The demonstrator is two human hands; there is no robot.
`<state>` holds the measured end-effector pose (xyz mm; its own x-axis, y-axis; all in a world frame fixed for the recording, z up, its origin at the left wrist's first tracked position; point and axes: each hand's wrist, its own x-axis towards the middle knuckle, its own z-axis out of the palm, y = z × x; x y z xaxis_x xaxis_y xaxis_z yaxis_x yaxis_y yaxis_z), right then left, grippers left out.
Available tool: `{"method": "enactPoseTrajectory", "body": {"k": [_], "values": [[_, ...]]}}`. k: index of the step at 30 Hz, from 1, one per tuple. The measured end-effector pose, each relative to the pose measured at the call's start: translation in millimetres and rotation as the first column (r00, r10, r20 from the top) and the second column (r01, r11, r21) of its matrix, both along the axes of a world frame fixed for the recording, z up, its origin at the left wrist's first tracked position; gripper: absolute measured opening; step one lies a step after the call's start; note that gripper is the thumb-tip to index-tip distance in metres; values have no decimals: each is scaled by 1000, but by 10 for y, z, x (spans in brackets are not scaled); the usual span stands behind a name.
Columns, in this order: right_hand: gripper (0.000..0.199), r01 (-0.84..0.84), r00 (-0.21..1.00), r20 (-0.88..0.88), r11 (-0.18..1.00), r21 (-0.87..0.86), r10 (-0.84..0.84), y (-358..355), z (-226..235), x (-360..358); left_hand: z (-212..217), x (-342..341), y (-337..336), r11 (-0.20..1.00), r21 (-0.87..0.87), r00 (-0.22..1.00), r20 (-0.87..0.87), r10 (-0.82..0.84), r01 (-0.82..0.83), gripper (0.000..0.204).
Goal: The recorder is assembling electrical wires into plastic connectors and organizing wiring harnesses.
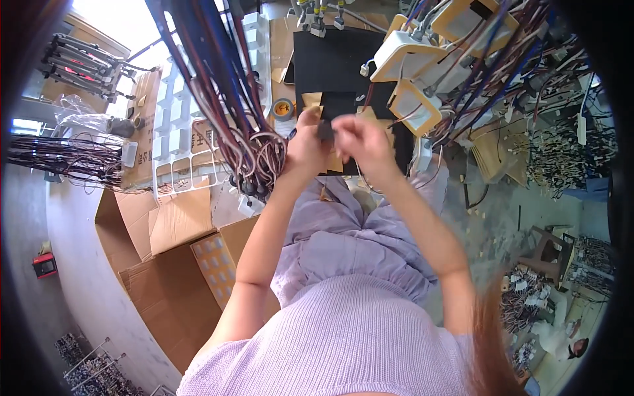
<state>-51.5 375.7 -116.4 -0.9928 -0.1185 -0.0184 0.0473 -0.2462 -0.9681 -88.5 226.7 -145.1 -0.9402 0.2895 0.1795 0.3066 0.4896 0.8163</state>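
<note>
One small dark thing [325,131] sits in the grip of the left hand [306,149], over a black mat [323,63]. The right hand [366,142] curls close by, its grip too blurry to tell. Wires [241,119] hang left.

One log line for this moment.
left hand: apparently holding dark piece | right hand: beside it, curled | nearby: black mat, hanging wire bundle
</note>
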Motion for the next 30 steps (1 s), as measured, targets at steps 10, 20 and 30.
{"method": "enactPoseTrajectory", "body": {"k": [10,20,30], "values": [[25,640,573,-799,509,576,184,736,548,1234,968,456,121,869,295,641,589,-493,398,4],[26,605,579,-770,490,627,270,780,564,1346,1140,578,259,780,460,450,640,-623,425,12],[32,467,806,-590,665,583,-49,761,626,1247,1063,625,271,750,564,495,569,-657,346,11]]}}
